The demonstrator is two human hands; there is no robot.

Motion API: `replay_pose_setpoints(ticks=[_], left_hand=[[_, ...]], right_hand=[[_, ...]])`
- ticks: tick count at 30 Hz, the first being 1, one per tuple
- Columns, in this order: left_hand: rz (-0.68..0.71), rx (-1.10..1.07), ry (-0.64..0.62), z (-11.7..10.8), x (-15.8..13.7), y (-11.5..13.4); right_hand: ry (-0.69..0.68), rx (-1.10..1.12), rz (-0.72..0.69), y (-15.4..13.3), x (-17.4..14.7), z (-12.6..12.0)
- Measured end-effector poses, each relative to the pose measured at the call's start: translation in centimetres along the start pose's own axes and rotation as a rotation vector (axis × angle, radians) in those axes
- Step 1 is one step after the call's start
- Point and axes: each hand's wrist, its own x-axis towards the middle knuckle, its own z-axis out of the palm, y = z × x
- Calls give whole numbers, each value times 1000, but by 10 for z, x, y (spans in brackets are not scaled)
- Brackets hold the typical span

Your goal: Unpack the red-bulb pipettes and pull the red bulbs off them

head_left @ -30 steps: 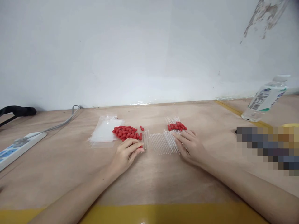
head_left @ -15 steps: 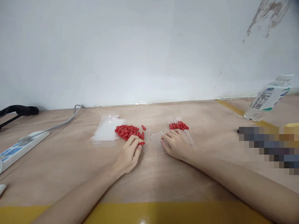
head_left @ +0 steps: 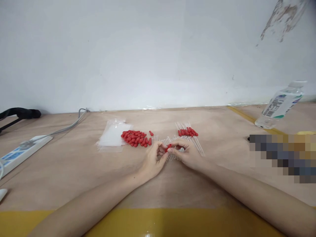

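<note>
My left hand (head_left: 155, 158) is closed on a red rubber bulb (head_left: 168, 148), held just above the table between my two hands. My right hand (head_left: 185, 151) meets it from the right, thumb and fingers pinched at the bulb; whatever else they grip is hidden. Under and around the hands lies a row of thin clear glass tubes (head_left: 174, 158). Left of them is a pile of red rubber bulbs (head_left: 134, 137), with one loose bulb (head_left: 151, 133) behind. Behind my right hand, several red-capped droppers (head_left: 188, 131) rest on clear tubes.
A stack of clear plastic bags (head_left: 112, 135) lies beside the pile. At the left are a power strip (head_left: 27, 153), a grey cable (head_left: 66, 130) and a black object (head_left: 23, 113). A plastic bottle (head_left: 278, 107) and a pixelated area (head_left: 283, 158) are at the right. Yellow tape (head_left: 138, 220) runs along the front.
My left hand has moved right with the red rubber bulb, away from the pile. My right hand has lifted slightly from the glass tubes, and the hands now meet at the bulb.
</note>
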Motion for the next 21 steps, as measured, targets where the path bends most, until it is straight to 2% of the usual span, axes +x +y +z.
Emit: replay_pose_setpoints(ticks=[3,6,8,10,12,15,18,21], left_hand=[[75,92,11,1,1,1],[228,308,-89,-7,0,-2],[303,389,-186,-12,-1,-4],[321,444,-255,-14,0,-8],[312,481,-305,-14,3,-11],[300,507,-354,-14,7,-14],[291,521,-367,-18,10,-18],[294,537,-364,-24,11,-22]], right_hand=[[27,55,107,3,2,-10],[172,-23,296,17,9,-44],[239,-229,431,30,13,-75],[229,-540,522,43,13,-101],[179,-713,612,53,10,-116],[104,-841,669,60,6,-118],[100,-867,677,60,7,-122],[68,-969,672,60,3,-151]])
